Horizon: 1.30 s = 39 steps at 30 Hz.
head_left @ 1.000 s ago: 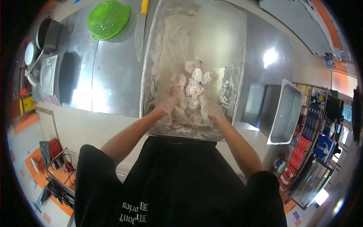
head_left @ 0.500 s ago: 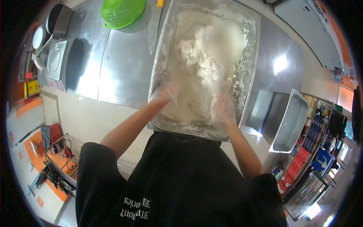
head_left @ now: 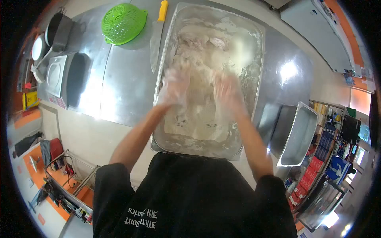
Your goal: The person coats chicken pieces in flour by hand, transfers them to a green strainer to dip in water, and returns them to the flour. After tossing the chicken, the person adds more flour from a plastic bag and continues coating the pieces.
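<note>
Right grip [head_left: 229, 93] over tray [head_left: 196, 146] (long axis forward)

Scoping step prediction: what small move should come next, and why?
Probably a short reach forward with the left hand and right hand: the clearest powder-coated pieces lie beyond them at the far end of the metal tray, while its near end shows mostly powder. Blur hides each grip.
</note>
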Tool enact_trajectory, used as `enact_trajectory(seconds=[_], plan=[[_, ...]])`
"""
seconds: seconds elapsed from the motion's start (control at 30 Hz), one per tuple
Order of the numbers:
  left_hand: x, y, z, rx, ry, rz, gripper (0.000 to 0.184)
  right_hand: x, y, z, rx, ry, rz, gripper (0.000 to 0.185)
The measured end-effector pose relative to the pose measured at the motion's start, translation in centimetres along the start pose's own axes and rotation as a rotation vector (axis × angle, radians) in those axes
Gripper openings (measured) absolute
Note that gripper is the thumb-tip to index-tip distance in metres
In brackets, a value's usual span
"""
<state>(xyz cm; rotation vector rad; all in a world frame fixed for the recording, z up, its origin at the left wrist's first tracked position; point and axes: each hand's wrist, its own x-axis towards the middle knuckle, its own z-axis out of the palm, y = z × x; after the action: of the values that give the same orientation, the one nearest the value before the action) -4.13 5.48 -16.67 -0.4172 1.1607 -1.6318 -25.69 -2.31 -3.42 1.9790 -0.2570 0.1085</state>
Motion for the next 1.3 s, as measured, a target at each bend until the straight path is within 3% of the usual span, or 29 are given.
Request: enact_trajectory(seconds=[0.03, 0.07, 0.13, 0.17, 0.23, 0.27, 0.3, 0.33, 0.37, 0.47, 0.53, 0.63, 0.67, 0.7, 0.77, 0.83, 0.9, 0.93, 0.97, 1.03, 1.07, 1.13, 1.2, 1.27, 1.3], plan=[[2.0, 3.6, 0.1, -0.617, -0.158, -0.248, 0.033, 1.5, 1.0, 2.6, -0.181, 0.034, 0.007, 0.027], [3.7, 3.2, 1.5, -0.688, -0.103, -0.317, 0.034, 2.9, -0.4, 6.4, 0.648, -0.391, 0.34, 0.023], [5.9, 1.3, 3.9, -0.824, 0.017, -0.443, 0.037, 4.0, -2.3, 6.6, 1.52, -0.836, 0.673, 0.02], [6.3, -0.4, 5.0, -0.969, -0.006, -0.449, 0.038, 5.2, -1.8, 4.4, 1.542, -0.832, 0.677, 0.021], [5.2, -5.2, 5.0, -1.361, -0.122, -0.39, 0.042, 3.2, -7.8, 5.0, 1.451, -0.387, 0.644, 0.022], [4.1, -7.3, 3.9, -1.601, -0.223, -0.317, 0.044, 1.8, -9.6, 4.9, 1.491, -0.339, 0.613, 0.022], [3.6, -6.3, 2.1, -1.35, -0.212, -0.465, 0.041, 0.5, -11.3, 4.9, 1.531, -0.292, 0.579, 0.021], [2.5, -5.6, 0.4, -1.188, -0.159, -0.473, 0.039, 0.0, -8.8, 1.2, 1.747, -0.651, 0.575, 0.022], [1.3, -4.9, -1.3, -1.022, -0.113, -0.49, 0.037, -0.2, -7.7, -0.9, 1.808, -0.725, 0.476, 0.021], [-3.2, -6.9, -3.9, -1.047, 0.058, -0.16, 0.033, -0.8, -6.0, -1.1, 2.095, -0.758, 0.35, 0.016], [-5.1, -7.7, -4.5, -1.084, 0.057, -0.217, 0.034, -0.5, -4.1, 1.2, 2.144, -0.761, 0.413, 0.014], [-7.2, -9.0, -5.1, -1.141, 0.054, -0.302, 0.034, 3.7, -1.2, 11.0, 1.569, -0.371, 0.708, 0.011], [-7.7, -9.4, -5.3, -1.165, 0.056, -0.325, 0.035, 7.0, 1.6, 12.3, 1.159, -0.362, 0.604, 0.012], [-7.8, -10.3, -4.8, -1.265, -0.007, -0.398, 0.028, 8.8, 1.0, 14.8, 1.041, -0.361, 0.609, 0.013], [-7.8, -11.9, -3.3, -1.457, -0.145, -0.531, 0.018, 11.1, -3.6, 18.3, 1.22, -0.341, 0.59, 0.015], [-7.8, -8.6, -0.9, -0.937, -0.207, -0.483, 0.023, 12.6, -8.4, 18.6, 1.3, -0.234, 0.514, 0.017], [-6.8, -9.1, 0.6, -1.348, -0.329, -0.754, 0.028, 12.4, -12.2, 16.7, 1.292, -0.069, 0.418, 0.02], [-5.6, -12.3, 3.4, -1.996, -0.438, -1.052, 0.03, 12.3, -12.3, 15.5, 1.324, -0.238, 0.352, 0.02], [-4.9, -13.9, 4.8, -2.65, -0.552, -1.33, 0.032, 11.3, -15.4, 14.7, 1.316, -0.255, 0.334, 0.019], [-4.0, -13.3, 4.8, -2.628, -0.55, -1.49, 0.036, 9.3, -15.1, 9.6, 1.348, -0.24, 0.241, 0.016], [-3.6, -12.3, 4.8, -2.606, -0.557, -1.475, 0.038, 8.6, -10.7, 4.2, 1.391, -0.213, 0.171, 0.014], [-2.9, -9.7, 4.1, -2.555, -0.575, -1.351, 0.039, 6.5, -8.1, 0.3, 1.796, -0.589, 0.273, 0.013], [-2.5, -8.9, 3.5, -2.321, -0.553, -0.866, 0.036, 4.1, -7.3, 0.7, 2.039, -0.736, 0.335, 0.013], [-2.7, -9.6, 2.8, -1.827, -0.476, -0.19, 0.032, 1.8, -6.0, 2.7, 2.288, -0.63, 0.47, 0.02], [-3.0, -9.4, 2.5, -1.816, -0.321, -0.214, 0.027, 1.5, -5.0, 3.8, 2.476, -0.554, 0.596, 0.023]])
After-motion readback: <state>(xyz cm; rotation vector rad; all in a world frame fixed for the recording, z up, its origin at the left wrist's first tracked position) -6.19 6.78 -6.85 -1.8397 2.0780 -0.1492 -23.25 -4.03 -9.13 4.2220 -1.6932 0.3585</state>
